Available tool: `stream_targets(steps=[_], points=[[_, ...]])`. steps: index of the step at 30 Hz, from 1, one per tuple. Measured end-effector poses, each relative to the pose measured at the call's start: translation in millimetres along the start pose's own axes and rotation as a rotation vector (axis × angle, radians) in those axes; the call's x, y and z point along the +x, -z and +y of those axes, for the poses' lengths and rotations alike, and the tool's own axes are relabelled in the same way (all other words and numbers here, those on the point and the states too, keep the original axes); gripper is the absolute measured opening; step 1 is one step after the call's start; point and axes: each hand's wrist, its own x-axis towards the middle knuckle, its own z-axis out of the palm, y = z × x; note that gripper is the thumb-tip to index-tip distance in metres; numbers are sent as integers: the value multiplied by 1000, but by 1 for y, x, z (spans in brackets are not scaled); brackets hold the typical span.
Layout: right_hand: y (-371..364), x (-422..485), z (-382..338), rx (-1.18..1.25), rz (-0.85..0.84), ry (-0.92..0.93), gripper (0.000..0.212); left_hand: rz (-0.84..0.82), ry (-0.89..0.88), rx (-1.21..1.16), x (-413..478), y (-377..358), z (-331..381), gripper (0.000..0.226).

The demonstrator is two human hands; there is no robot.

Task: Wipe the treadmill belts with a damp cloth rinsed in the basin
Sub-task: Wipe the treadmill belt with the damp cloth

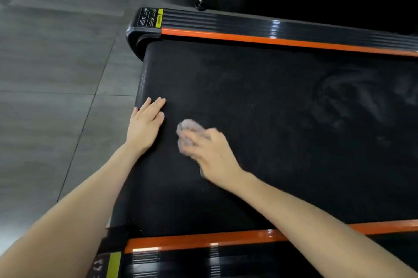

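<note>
Wiping near the belt's end: the right hand (210,153) has its fingers bent over a small bunched pale cloth (188,129) and presses it onto the black treadmill belt (271,142); outline blurred. Beside it the left hand (146,123) lies flat on the belt, fingers straight, holding nothing. Judgement: cloth soft, light, limp when damp; best held wadded under the palm. Textured belt will likely drag it.

The black treadmill belt (248,87), standing on grey floor tiles (56,51), bears a bunched pale cloth (188,127).
</note>
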Motion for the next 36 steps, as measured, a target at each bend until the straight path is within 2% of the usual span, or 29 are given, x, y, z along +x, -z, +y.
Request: stream_targets(steps=[2,4,6,8,10,11,12,13,16,18,19,21,24,26,30,33,36], points=[[4,-58,-12,55,-183,131,41,-39,-30,161,-3,-1,1,44],[19,-81,19,81,-242,129,43,-62,-93,413,-7,-8,-1,50],[42,-61,67,-91,-152,16,48,-59,-118,531,-9,-12,-2,55],[57,-32,109,-236,79,-206,50,-53,-128,560,-10,-15,-3,56],[56,-11,112,-290,182,-441,47,-46,-138,566,-10,-15,-2,56],[48,-8,98,-315,195,-478,47,-47,-137,570,-10,-15,-2,55],[40,-8,76,-329,179,-444,47,-49,-134,573,-10,-15,-3,55],[33,-13,51,-313,165,-335,47,-51,-133,576,-11,-15,-3,55],[16,-49,-14,-103,-11,80,43,-57,-138,576,-11,-13,-3,55],[23,-76,-12,-64,-64,196,44,-65,-140,571,-12,-12,-2,54],[35,-90,7,-99,-41,175,44,-67,-140,566,-12,-11,-2,54],[68,-135,72,-257,13,-28,46,-73,-142,563,-13,-12,-2,54],[134,-223,143,-337,-6,-467,50,-73,-141,550,-13,-11,0,54],[152,-245,148,-326,-49,-610,44,-89,-132,538,-13,-9,2,54],[146,-222,128,-279,21,-861,73,-97,-114,482,-16,-6,4,53],[136,-216,123,-326,176,-1033,74,-114,-110,439,-28,0,3,50],[130,-205,112,-392,208,-1211,68,-138,-132,422,-43,6,2,49]])
